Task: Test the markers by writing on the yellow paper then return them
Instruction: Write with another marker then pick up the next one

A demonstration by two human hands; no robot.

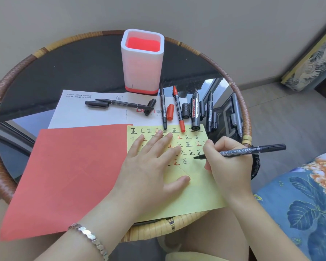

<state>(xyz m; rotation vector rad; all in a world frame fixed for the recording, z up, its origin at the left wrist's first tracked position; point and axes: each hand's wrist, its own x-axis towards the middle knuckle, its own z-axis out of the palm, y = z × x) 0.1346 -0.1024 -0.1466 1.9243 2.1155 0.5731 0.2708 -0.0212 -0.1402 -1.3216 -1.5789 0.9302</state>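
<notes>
The yellow paper point(196, 191) lies at the table's near right, covered in rows of black and red written characters. My left hand point(151, 166) rests flat on it with fingers spread. My right hand point(228, 164) grips a black double marker point(241, 152), its uncapped tip just above the paper beside the last character. Uncapped markers lie in a row beyond the paper: a thin black marker point(163, 108), a red marker point(178, 110), a thick whiteboard marker point(195, 111) and another black one point(209, 112). A further black pen point(124, 103) lies on the white sheet.
A white pen holder point(142, 72) with a red inside stands at the table's back middle. A red paper point(68, 176) covers the near left, a white printed sheet point(83, 113) lies behind it. Loose caps point(170, 112) sit among the markers. The rattan table rim point(241, 110) curves along the right.
</notes>
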